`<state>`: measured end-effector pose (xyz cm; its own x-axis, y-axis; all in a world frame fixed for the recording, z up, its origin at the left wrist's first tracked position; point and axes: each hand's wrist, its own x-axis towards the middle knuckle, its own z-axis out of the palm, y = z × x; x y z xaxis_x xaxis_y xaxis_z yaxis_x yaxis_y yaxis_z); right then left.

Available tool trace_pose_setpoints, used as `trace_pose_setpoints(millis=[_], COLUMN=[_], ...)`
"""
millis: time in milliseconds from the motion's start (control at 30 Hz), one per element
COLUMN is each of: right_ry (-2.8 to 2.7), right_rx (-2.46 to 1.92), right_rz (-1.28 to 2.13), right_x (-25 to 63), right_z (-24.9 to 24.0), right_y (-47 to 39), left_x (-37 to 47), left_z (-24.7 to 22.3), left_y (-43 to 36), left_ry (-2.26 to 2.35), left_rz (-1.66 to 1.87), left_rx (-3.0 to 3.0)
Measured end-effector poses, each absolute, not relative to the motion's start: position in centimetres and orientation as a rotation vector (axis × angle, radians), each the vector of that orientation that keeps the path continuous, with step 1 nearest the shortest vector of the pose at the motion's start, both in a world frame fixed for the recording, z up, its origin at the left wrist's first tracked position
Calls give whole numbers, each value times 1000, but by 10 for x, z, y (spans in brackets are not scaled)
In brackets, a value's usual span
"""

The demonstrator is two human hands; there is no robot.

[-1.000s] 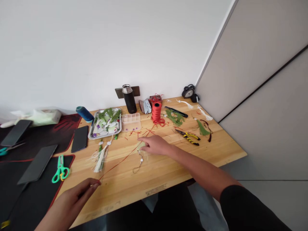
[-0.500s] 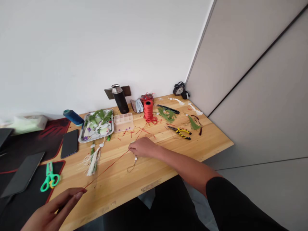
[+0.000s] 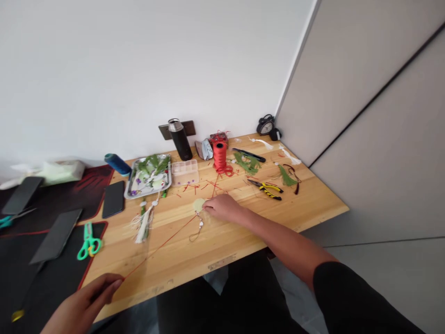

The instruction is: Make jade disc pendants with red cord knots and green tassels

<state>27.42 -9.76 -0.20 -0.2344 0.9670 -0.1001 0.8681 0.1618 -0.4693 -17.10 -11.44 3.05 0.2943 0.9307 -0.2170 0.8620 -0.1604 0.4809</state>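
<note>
A red cord stretches taut across the wooden table between my two hands. My left hand, low at the front left edge, pinches its end. Over the middle of the table, my right hand is closed on the cord too, its fingertips partly hidden. Beyond that hand the line runs back to a red spool standing upright. Just left of my right fingers lies a pale green round disc, with a small beaded loop hanging toward the table's front.
A metal tray of green tassels and beads stands left of a clear compartment box. Behind is a black flask. Yellow-black pliers and a cutter lie right; green scissors and a phone lie left.
The view has shifted left, so the table appears farther right. The pale disc beside my right fingers now shows, mostly covered before. Both hands keep the red cord stretched.
</note>
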Motion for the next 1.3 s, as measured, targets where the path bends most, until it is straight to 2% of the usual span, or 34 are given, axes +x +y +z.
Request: trace_pose_setpoints(millis=[267,867,1100,1300], right_ry=[-2116,-1946,-1782,-1601], right_rx=[-1790,-1793,-1711,-1631], right_rz=[648,685,752,792], right_x=[282,294,293,278], right_z=[-7,-21,-27,-25], right_y=[-106,-119,-134,-163], left_x=[-151,-155,-189,-187], left_z=[40,24,36,32], left_y=[-126,-103,-48,-8], left_ry=[1584,1644,2240,2258], left_rz=[101,58,61,-170], left_rx=[1887,1933,1852,1852])
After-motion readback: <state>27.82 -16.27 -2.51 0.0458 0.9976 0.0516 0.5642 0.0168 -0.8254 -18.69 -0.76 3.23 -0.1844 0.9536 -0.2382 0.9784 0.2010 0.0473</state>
